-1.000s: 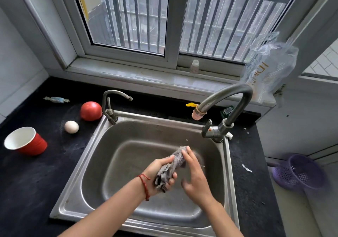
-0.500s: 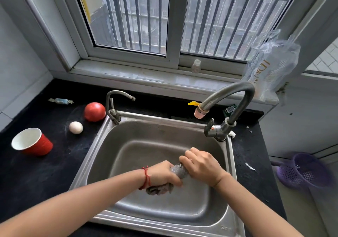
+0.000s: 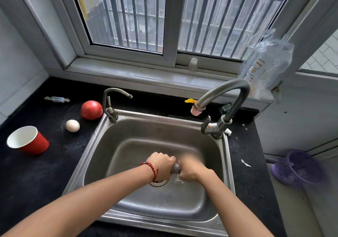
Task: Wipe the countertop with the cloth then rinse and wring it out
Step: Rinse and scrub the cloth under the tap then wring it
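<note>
Right over the drain, the grey cloth is squeezed into a tight roll between two fists, only a short stub of it showing in the gap. Both grips are closed hard around it: the left hand, with a red beaded bracelet at the wrist, clamps one end, and the right hand, partly blurred, clamps the other, knuckles nearly touching. A thin run of water drops from the cloth toward the bottom of the steel sink, just beside the drain, which the left wrist partly covers.

At the sink's right rear corner stands a tall curved tap with a pinkish nozzle; a smaller tap stands at the left rear corner. On the black table to the left lie a white egg and, just behind it, a red tomato near the small tap. Farther left a red paper cup lies tilted on its side, and a wrapped sweet sits near the wall. A small bottle stands on the windowsill, a clear plastic bag hangs at the right, and a purple basket lies on the floor beyond the table's right end.
</note>
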